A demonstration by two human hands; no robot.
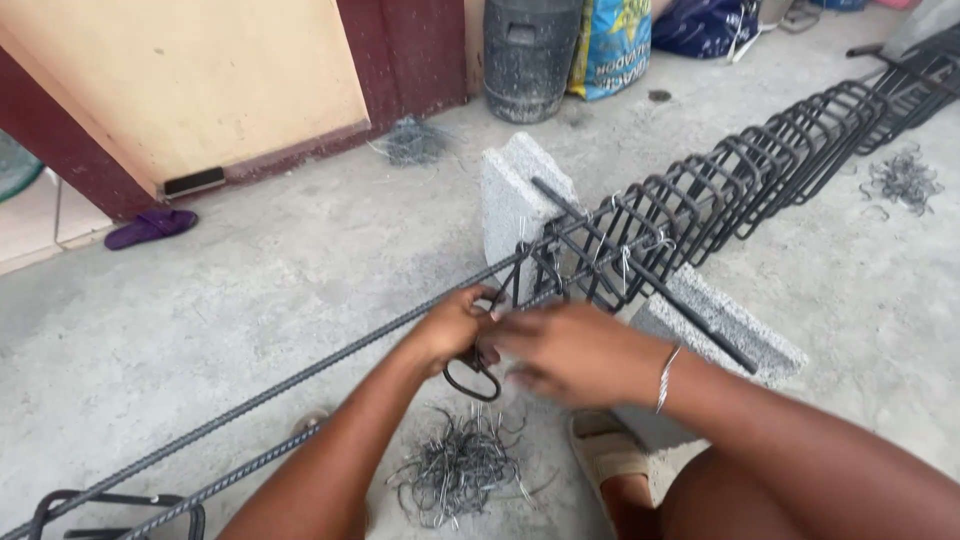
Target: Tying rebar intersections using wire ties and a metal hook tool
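Note:
A rebar cage (700,190) of several dark steel stirrups threaded on long ribbed bars (300,375) rests on two grey concrete blocks (510,190). My left hand (450,325) grips the upper bar and a dark looped tool (472,378) at the nearest stirrup. My right hand (570,350), blurred and with a thin bracelet at the wrist, is pressed against the same spot beside the left hand; what it holds is hidden. Short tie wires (625,260) stick out at the stirrup joints.
A pile of cut tie wire (460,470) lies on the concrete floor under my hands, more wire (905,180) at the right. My sandalled foot (605,450) is below. A dark bin (530,55), bags and a purple slipper (150,228) stand by the wall.

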